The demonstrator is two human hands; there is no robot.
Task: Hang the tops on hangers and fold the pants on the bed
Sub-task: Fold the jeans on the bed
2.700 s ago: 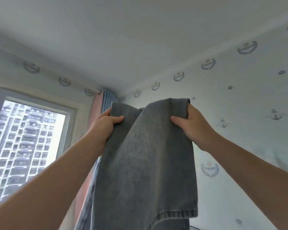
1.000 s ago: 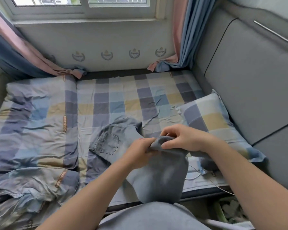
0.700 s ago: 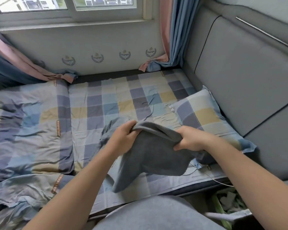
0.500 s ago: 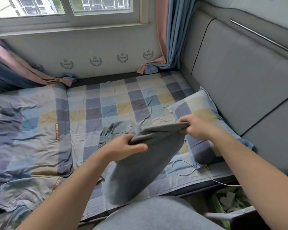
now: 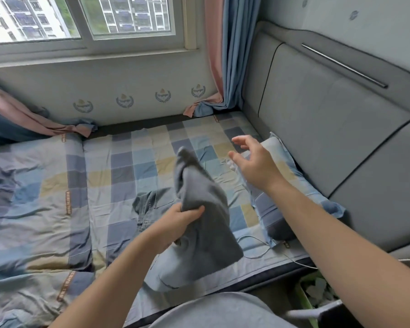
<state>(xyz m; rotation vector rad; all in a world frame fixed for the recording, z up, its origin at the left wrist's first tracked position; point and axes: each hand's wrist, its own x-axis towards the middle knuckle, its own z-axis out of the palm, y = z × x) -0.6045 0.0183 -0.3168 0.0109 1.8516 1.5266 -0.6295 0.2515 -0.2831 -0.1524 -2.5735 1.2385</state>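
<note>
The left hand [image 5: 175, 223] grips the grey jeans [image 5: 206, 233], half lifted off the checked bed [image 5: 128, 162]. The right hand [image 5: 253, 164], fingers spread and empty, hovers at their two o'clock, near the pillow [image 5: 287, 159].

This is a bedroom in a flat. A bed [image 5: 128, 166] with a checked sheet stands under the window [image 5: 128, 17], with a matching pillow [image 5: 291, 171] and a matching quilt [image 5: 29, 197]. A padded grey headboard [image 5: 329, 129] is on the right. Pink and blue curtains [image 5: 232, 55] hang beside the window, and outside are high apartment blocks [image 5: 29, 20].
</note>
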